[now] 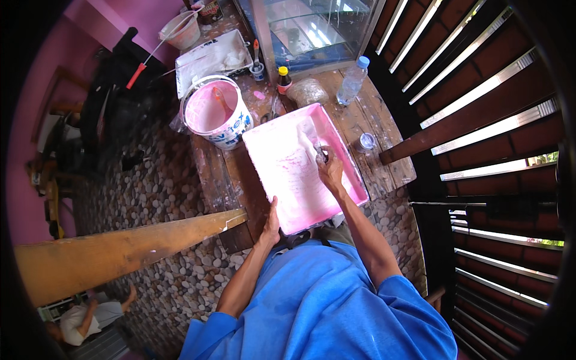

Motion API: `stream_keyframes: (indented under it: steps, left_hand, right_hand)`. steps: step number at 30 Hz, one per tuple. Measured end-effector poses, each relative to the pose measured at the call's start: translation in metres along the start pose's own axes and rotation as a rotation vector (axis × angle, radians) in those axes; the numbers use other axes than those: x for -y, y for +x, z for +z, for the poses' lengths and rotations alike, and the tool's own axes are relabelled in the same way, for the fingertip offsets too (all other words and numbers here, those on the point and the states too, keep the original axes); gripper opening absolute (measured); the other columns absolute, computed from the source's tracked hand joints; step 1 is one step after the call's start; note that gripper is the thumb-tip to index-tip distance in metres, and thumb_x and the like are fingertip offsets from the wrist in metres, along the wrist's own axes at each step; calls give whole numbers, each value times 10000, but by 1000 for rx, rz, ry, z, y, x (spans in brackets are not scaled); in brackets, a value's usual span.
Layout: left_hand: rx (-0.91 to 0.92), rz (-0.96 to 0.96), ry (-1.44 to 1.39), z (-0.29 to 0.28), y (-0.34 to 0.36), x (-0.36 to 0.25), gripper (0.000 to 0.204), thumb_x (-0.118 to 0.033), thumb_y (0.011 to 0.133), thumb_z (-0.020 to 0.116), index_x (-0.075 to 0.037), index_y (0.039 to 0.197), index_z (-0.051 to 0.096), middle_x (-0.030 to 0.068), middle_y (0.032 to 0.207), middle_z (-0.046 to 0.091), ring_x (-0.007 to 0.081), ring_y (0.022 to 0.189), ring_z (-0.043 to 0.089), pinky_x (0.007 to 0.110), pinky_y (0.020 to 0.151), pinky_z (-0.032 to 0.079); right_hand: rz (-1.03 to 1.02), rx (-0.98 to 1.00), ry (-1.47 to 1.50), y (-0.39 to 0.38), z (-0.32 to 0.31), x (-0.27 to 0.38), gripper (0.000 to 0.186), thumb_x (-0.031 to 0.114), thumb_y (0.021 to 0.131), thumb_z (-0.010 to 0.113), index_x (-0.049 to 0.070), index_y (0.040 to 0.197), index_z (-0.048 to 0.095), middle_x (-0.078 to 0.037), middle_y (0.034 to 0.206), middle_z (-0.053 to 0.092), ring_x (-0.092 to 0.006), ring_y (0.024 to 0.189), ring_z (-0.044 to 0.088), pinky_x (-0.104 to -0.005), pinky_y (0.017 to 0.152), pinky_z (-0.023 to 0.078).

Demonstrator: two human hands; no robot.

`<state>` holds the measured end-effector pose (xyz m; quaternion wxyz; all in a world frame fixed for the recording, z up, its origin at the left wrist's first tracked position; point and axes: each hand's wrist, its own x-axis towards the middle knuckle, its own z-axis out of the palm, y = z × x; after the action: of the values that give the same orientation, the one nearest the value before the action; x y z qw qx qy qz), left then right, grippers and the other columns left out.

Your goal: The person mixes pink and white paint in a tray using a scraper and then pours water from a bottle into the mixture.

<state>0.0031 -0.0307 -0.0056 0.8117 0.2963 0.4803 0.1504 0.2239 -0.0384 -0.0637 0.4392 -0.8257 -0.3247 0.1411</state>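
Observation:
A pink paint tray (277, 157) smeared with pale pink paint tilts toward me, its near end at my waist and its far end over the wooden table. My left hand (272, 225) grips its lower left edge, thumb up along the side; the other fingers are partly hidden beneath. Inside the tray, my right hand (330, 170) is closed round the dark handle of a paintbrush (308, 137). Its broad, pale, paint-coated end points away from me, against the tray's surface.
Left of the tray stands a white paint bucket (231, 128) with a brush inside. Beyond are a white tray (207, 57), a dark bottle with yellow cap (284, 81), a water bottle (352, 83) and a glass cabinet (312, 30). A wooden beam (132, 249) juts in from the left.

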Motion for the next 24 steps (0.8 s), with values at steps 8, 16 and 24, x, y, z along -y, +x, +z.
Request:
stream_keyframes:
  steps: [8,16,24]
  left_hand:
    - [-44,-10,80,9,-6,-6,833,-606,913,394,-17,1467,194,115,1516,230,208,1387,230,358,1134,180]
    - [20,-41,-1,-1,0,1,867,-624,901,395,-24,1478,153,119,1542,161,209,1415,150,358,1147,107]
    - [1,-40,49,1,-1,-1,875,-640,894,388,-36,1481,150,114,1545,150,210,1417,138,365,1147,102]
  right_hand:
    - [34,196,138,-12,13,1,312,215,826,625,98,1104,546,-186,701,624,-355,667,627,-438,619,467]
    - [130,68,-72,-19,4,20,303,159,795,630,54,1074,575,-168,661,611,-282,618,619,-400,591,472]
    - [188,290,233,-40,41,47,339,175,779,661,63,1097,622,-141,733,620,-231,648,590,-373,606,470]
